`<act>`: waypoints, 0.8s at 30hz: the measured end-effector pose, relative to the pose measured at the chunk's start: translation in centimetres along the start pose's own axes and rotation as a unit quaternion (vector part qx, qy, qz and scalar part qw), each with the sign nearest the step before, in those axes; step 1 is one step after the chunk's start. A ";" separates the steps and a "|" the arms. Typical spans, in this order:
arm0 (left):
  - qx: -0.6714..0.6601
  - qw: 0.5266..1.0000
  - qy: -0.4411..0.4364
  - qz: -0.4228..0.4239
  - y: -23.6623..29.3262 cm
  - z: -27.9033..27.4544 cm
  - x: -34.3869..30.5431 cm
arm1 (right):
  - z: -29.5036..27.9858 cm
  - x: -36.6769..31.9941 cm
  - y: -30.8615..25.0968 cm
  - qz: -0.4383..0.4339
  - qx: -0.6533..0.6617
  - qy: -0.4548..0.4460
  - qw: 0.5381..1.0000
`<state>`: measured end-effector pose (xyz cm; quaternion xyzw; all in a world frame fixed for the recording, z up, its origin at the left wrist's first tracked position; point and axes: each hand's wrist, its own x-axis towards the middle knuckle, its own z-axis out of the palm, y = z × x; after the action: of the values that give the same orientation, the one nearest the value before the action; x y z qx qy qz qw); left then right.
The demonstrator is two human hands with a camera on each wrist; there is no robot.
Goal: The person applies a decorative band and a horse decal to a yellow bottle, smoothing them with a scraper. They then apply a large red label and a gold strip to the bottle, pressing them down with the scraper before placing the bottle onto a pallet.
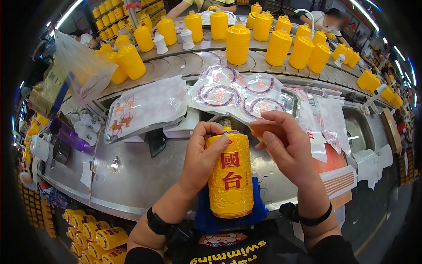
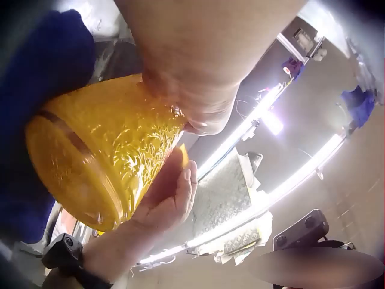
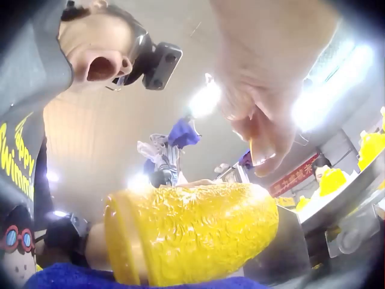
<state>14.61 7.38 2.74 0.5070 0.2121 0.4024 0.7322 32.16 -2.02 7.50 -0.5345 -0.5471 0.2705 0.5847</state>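
Note:
A yellow embossed bottle [image 1: 230, 176] with red characters stands tilted on a blue cloth [image 1: 259, 211] at the table's near edge. My left hand [image 1: 198, 154] grips its shoulder, the thumb across the front below the clear neck [image 1: 225, 123]. Part of a patterned band shows round the base of the neck. To the right of the bottle, my right hand [image 1: 288, 147] is raised, its fingers bent toward the thumb. They pinch a small flat yellow-orange piece [image 2: 184, 158], mostly hidden by the fingers; its edge [image 3: 260, 147] shows in the right wrist view too.
Sticker sheets with blue-patterned bands [image 1: 239, 94] lie on a tray behind the bottle, beside a sheet of horse stickers [image 1: 125, 116]. More yellow bottles [image 1: 238, 44] line the conveyor [image 1: 189, 61]. A sink [image 1: 358, 127] is at right; bottles [image 1: 99, 235] are stacked lower left.

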 end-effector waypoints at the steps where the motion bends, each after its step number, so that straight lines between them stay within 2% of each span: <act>1: 0.009 1.000 0.002 -0.001 0.0 0.0 0.1 | -0.3 0.2 -0.3 0.029 0.019 -0.011 0.999; 5: 0.018 1.000 0.009 -0.014 0.1 0.1 0.3 | -0.6 0.4 -0.3 0.068 -0.011 -0.031 0.997; 10: -0.003 1.000 0.003 -0.020 0.1 0.0 0.3 | -0.9 0.4 0.1 0.070 -0.042 -0.046 0.996; 13: -0.061 0.998 -0.003 -0.019 -0.2 -0.2 0.3 | -0.5 0.3 -0.2 -0.049 -0.202 -0.036 0.977; 14: -0.083 0.996 -0.009 -0.016 0.0 -0.2 0.2 | -0.5 0.3 0.2 -0.151 -0.274 -0.060 0.948; 16: -0.105 0.994 -0.018 -0.009 0.0 -0.1 0.0 | 0.2 0.6 0.5 -0.245 -0.348 -0.094 0.900; 19: -0.107 0.994 -0.023 -0.004 -0.1 -0.2 -0.2 | 1.2 0.2 0.5 -0.260 -0.380 -0.134 0.877; 24: -0.078 0.997 -0.017 -0.009 -0.3 -0.5 -0.3 | 0.8 -0.4 0.6 -0.230 -0.388 -0.141 0.881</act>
<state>14.19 7.32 2.21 0.4536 0.1719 0.4027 0.7763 31.44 -1.97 6.63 -0.5338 -0.7927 -0.0328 0.2926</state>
